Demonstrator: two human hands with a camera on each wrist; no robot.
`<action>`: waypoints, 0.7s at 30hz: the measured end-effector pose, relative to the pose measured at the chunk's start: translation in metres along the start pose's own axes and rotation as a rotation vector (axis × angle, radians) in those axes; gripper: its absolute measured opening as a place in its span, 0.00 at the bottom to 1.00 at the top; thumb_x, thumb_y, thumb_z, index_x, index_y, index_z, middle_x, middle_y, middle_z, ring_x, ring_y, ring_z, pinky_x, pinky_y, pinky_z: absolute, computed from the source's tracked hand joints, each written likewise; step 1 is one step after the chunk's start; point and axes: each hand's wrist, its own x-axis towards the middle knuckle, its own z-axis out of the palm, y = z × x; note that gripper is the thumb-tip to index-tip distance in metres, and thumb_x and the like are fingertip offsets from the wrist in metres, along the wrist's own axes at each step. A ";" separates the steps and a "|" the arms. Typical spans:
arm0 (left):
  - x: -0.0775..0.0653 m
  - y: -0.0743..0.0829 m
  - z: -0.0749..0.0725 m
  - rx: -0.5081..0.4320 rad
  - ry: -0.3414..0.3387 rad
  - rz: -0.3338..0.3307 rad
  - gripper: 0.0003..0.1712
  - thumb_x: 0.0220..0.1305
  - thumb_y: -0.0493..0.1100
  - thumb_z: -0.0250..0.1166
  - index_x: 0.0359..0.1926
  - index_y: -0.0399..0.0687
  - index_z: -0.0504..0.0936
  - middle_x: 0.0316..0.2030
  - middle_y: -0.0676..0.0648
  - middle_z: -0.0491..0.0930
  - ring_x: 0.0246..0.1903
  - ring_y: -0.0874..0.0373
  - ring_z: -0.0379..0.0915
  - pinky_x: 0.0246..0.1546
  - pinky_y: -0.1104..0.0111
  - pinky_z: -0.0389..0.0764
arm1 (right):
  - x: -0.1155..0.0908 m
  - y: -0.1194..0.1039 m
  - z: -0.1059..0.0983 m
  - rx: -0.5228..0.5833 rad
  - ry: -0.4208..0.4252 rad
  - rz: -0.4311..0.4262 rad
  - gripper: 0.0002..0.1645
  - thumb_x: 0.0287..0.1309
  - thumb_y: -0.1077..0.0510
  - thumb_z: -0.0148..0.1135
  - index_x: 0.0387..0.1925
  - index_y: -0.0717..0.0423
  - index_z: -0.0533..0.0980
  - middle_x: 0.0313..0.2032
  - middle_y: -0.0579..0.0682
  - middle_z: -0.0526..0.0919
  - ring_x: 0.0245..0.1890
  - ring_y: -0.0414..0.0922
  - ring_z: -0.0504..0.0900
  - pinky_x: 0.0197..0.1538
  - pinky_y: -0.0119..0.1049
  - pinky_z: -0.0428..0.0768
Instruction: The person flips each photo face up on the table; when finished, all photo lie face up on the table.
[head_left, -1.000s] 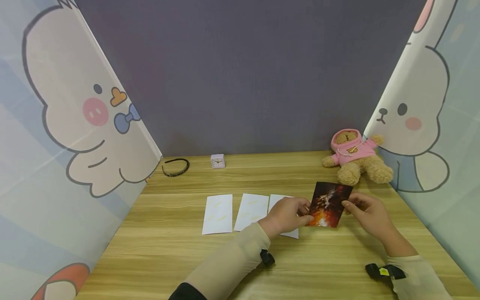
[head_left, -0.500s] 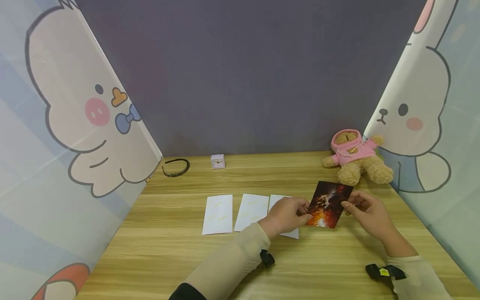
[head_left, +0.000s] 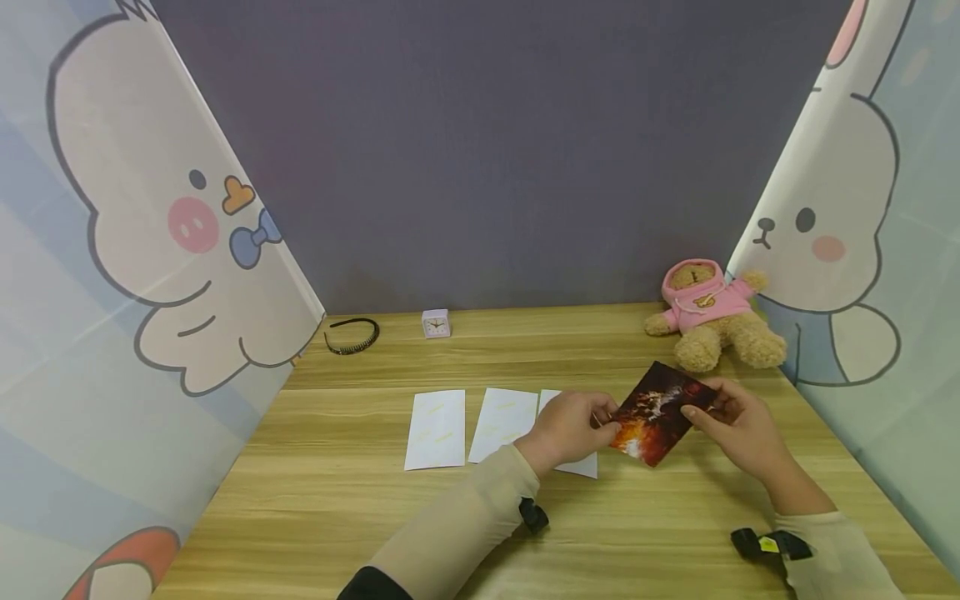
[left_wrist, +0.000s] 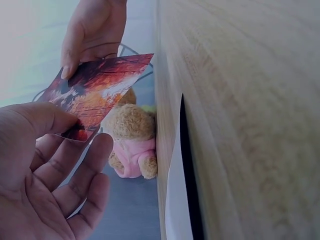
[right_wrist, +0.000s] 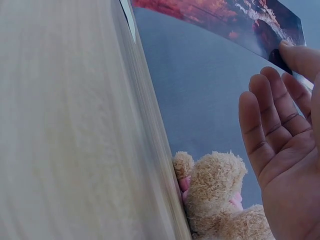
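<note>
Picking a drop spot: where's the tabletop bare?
Free: back strip between clock and teddy bear; left front, between leftmost white sheet and left sleeve. Crowded: right of centre, where left hand and right hand hold card, rightmost sheet partly hidden.

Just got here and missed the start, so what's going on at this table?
Someone's left hand and right hand pinch a dark, fiery-looking picture card from opposite sides, holding it tilted above the table. Three white sheets lie in a row, the third partly hidden by the left hand. A pink-clad teddy bear is at the back right; a clock and black headband are further left.
</note>
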 end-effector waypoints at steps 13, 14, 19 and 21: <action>0.000 0.003 -0.002 0.007 0.027 0.018 0.03 0.74 0.52 0.67 0.42 0.65 0.87 0.28 0.72 0.77 0.25 0.79 0.70 0.29 0.81 0.71 | 0.000 0.004 0.001 -0.008 0.005 -0.083 0.19 0.58 0.76 0.71 0.51 0.66 0.79 0.34 0.44 0.81 0.28 0.38 0.78 0.29 0.30 0.74; 0.000 0.003 -0.002 0.011 0.028 0.019 0.03 0.74 0.52 0.67 0.42 0.65 0.87 0.27 0.72 0.77 0.25 0.79 0.70 0.29 0.81 0.71 | -0.001 0.004 0.001 -0.008 0.005 -0.086 0.19 0.58 0.76 0.71 0.51 0.66 0.79 0.34 0.44 0.81 0.29 0.38 0.78 0.30 0.29 0.75; 0.000 0.002 -0.002 0.030 0.030 0.023 0.04 0.75 0.54 0.67 0.42 0.65 0.86 0.26 0.72 0.76 0.24 0.78 0.69 0.29 0.81 0.70 | 0.000 0.005 0.001 -0.011 -0.002 -0.090 0.21 0.57 0.77 0.71 0.52 0.68 0.79 0.37 0.45 0.81 0.33 0.36 0.80 0.37 0.24 0.78; -0.001 0.002 -0.003 0.032 0.028 0.025 0.04 0.75 0.54 0.66 0.42 0.65 0.86 0.26 0.72 0.75 0.23 0.78 0.69 0.28 0.81 0.70 | -0.001 0.004 0.001 -0.016 -0.007 -0.086 0.22 0.57 0.77 0.71 0.53 0.67 0.79 0.37 0.45 0.81 0.34 0.36 0.80 0.37 0.24 0.78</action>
